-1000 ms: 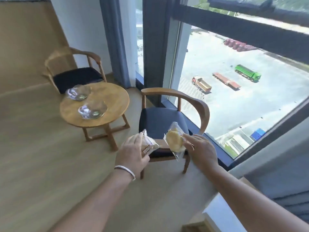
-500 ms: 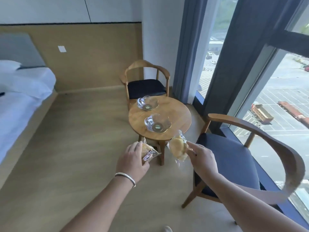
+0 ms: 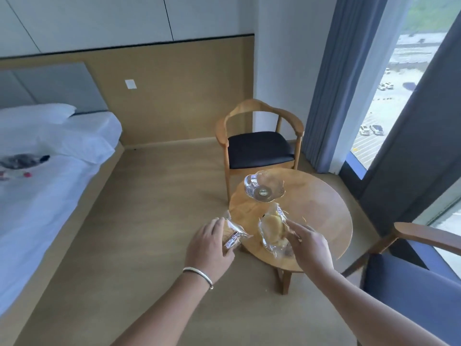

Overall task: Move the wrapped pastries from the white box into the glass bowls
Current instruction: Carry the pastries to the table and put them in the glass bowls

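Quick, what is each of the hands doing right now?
Left hand: holding a wrapped pastry.
Right hand: holding a yellow wrapped pastry above the round table.

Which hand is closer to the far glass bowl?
Right. The right hand is over the round table, below the far glass bowl; the left hand is off its edge.

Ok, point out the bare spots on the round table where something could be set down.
The round table is bare on its right half, toward the window, and between the far glass bowl and the right hand. The near-left part is crowded by both hands and their wrapped pastries.
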